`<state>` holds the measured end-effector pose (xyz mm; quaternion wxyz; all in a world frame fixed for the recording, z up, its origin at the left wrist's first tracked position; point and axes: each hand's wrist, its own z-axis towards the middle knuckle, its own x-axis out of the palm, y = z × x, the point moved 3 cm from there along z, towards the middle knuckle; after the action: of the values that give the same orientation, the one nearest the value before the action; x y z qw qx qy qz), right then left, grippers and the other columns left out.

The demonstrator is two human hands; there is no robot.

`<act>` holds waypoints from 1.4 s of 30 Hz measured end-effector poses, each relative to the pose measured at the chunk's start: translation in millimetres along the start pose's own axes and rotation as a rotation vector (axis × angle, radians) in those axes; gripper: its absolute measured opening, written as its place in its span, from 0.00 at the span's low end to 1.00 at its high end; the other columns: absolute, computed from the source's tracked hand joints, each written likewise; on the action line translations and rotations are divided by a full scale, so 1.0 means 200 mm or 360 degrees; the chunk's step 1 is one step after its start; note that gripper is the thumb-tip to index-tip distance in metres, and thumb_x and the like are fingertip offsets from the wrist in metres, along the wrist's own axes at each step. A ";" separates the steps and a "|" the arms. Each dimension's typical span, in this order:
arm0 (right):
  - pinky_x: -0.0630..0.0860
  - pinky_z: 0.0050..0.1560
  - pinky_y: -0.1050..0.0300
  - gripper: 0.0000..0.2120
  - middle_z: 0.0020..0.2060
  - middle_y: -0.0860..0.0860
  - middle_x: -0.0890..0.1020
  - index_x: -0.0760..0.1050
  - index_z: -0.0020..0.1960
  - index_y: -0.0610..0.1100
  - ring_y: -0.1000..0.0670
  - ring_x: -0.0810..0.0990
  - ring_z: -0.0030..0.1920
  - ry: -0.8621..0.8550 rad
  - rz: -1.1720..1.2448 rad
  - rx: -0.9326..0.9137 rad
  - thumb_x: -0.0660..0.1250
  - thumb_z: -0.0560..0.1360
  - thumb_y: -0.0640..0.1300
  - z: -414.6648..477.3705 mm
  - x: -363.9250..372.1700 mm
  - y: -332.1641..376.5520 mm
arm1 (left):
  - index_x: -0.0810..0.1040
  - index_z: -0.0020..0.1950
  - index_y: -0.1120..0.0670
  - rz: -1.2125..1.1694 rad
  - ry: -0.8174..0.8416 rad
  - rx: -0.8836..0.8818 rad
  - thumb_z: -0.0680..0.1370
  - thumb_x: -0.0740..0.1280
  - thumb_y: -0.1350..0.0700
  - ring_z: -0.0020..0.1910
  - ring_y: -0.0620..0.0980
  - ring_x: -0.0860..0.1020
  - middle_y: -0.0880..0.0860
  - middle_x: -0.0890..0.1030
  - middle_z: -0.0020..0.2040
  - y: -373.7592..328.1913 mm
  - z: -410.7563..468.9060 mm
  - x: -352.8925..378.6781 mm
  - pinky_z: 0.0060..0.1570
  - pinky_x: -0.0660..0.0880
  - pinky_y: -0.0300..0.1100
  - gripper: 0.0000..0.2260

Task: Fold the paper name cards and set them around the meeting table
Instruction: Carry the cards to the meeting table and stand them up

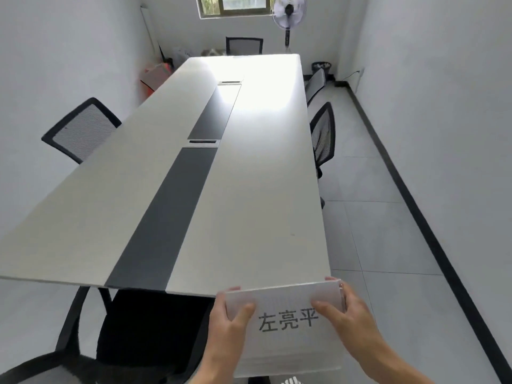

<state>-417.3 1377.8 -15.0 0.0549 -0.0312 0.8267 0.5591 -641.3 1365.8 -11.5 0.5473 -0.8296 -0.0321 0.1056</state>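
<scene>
Writing: card [288, 345] bears three large grey characters, 左亮平, printed across its middle and upright towards me.
Left grip: my left grip [227, 322] pinches the card's left side, with the thumb on the face just left of the characters and fingertips showing past the top edge.
Right grip: my right grip [350, 314] clamps the right side, with the thumb on the face beside the last character and fingers curled behind the edge.
Card look: white, with a paler band along the top. Faint layered lines show at the bottom, and I cannot tell whether it is one sheet or several.
Card place: held in the air between both hands, its top edge over the table's [249, 189] near right corner.
Table: long and pale, with a dark strip [166, 217] down the middle.
Around: mesh chairs [80, 128] at the sides, a fan [289, 12] at the far end.
</scene>
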 end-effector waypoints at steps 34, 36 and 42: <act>0.76 0.58 0.52 0.23 0.62 0.61 0.75 0.72 0.54 0.57 0.55 0.77 0.60 -0.0041 -0.0278 -0.0129 0.75 0.63 0.60 1.91 0.12 0.12 | 0.77 0.50 0.49 0.0435 0.0321 -0.0014 0.61 0.78 0.57 0.47 0.46 0.80 0.43 0.81 0.54 -0.23 2.01 0.26 0.45 0.81 0.44 0.20; 0.77 0.55 0.53 0.23 0.62 0.60 0.75 0.71 0.55 0.60 0.55 0.77 0.59 -0.0004 -0.0391 -0.0184 0.75 0.63 0.58 1.91 0.11 0.11 | 0.77 0.49 0.48 0.0472 0.0372 0.0018 0.61 0.78 0.56 0.45 0.41 0.80 0.41 0.81 0.51 -0.23 2.02 0.23 0.45 0.80 0.41 0.20; 0.73 0.61 0.53 0.25 0.61 0.59 0.79 0.76 0.59 0.57 0.56 0.76 0.60 0.0151 -0.0752 -0.0197 0.78 0.64 0.53 1.93 0.03 0.13 | 0.79 0.52 0.46 0.0740 0.0496 0.0169 0.62 0.80 0.51 0.53 0.46 0.80 0.47 0.82 0.55 -0.25 2.08 0.18 0.53 0.78 0.43 0.21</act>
<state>-404.8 1746.6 -133.5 0.1431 -0.2531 0.7624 0.5782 -690.0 1766.0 -128.4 0.5495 -0.7911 0.2490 0.1010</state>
